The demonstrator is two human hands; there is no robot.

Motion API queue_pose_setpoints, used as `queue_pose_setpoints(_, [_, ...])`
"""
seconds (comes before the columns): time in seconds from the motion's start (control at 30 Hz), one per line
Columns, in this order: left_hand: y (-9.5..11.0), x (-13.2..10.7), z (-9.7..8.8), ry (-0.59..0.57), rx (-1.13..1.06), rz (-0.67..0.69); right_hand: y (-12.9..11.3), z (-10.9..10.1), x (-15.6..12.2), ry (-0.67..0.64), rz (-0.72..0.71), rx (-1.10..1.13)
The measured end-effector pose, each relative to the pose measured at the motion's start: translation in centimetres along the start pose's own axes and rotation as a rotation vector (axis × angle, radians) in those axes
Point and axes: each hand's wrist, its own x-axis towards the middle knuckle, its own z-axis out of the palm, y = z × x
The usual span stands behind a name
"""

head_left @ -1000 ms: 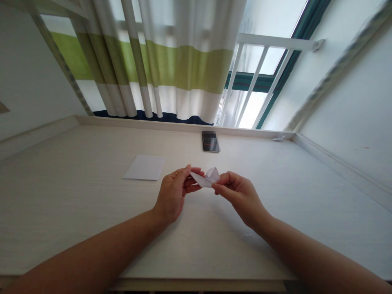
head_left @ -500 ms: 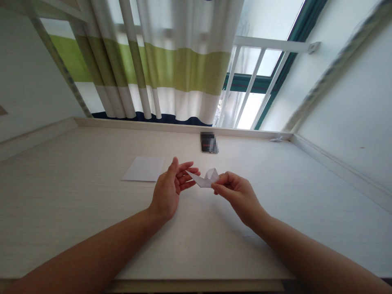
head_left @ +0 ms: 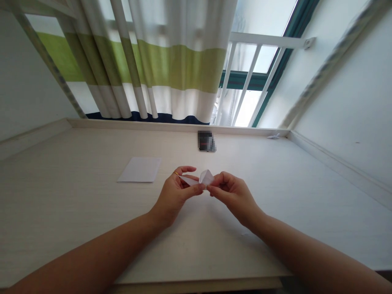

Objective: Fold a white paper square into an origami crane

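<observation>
A small piece of folded white paper, with a long narrow point to the left and a raised flap in the middle, is held above the table between both hands. My left hand pinches it between thumb and fingers near its middle, the narrow point lying across the palm side. A ring shows on one of its fingers. My right hand grips the paper's right end between thumb and forefinger, covering that end. The thumbs of both hands almost meet beneath the flap.
On the white table, a stack of square white paper lies to the left. A dark blurred object sits near the back ledge. A small white scrap rests in the back right corner. Beyond hang curtains and a white railing.
My left hand, open beside the paper before, has closed its thumb and fingers on it. My right hand keeps its pinch. The view has shifted slightly.
</observation>
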Motion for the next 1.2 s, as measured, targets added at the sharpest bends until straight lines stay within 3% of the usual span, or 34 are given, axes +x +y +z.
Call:
queue_pose_setpoints(0.27, [0.19,-0.12,0.10,0.037,0.007,0.007,-0.10,0.00,-0.20,-0.011,-0.025,-0.010])
queue_pose_setpoints(0.53, [0.33,0.06,0.13,0.128,-0.074,0.063,-0.22,0.29,-0.17,-0.006,-0.040,0.163])
queue_pose_setpoints(0.8, [0.21,-0.12,0.29,0.149,-0.003,0.107,-0.64,0.31,-0.25,-0.038,0.004,-0.032])
queue_pose_setpoints(1.2, [0.27,-0.18,0.34,0.171,-0.002,0.135,-0.83,0.27,-0.41,-0.044,-0.026,-0.092])
